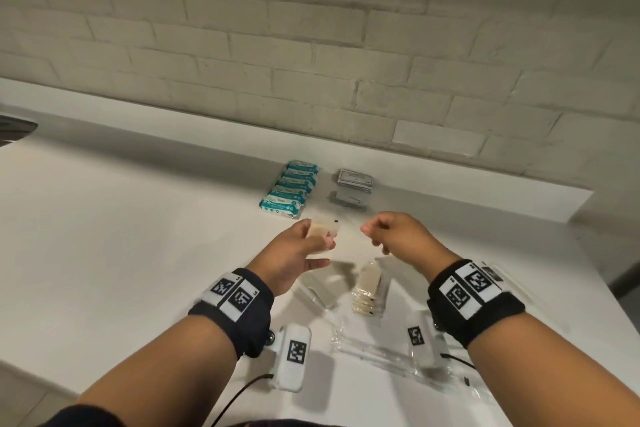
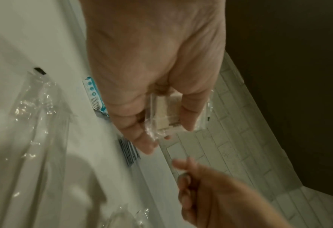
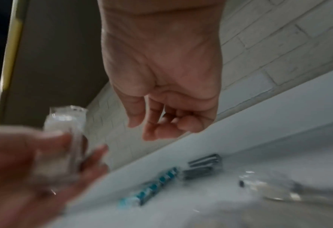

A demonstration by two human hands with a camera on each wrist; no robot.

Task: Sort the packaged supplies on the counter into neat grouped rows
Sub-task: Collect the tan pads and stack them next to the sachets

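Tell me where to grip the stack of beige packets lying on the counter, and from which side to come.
Pinch the stack of beige packets across its two long edges near the middle, coming down from above. It lies flat on the counter, slightly fanned, with both long sides exposed; a mid-length pinch should keep the packets together.

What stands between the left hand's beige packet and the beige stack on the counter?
Nothing on the counter. The beige packet in the left hand is raised; only the right hand hovers close by the beige stack.
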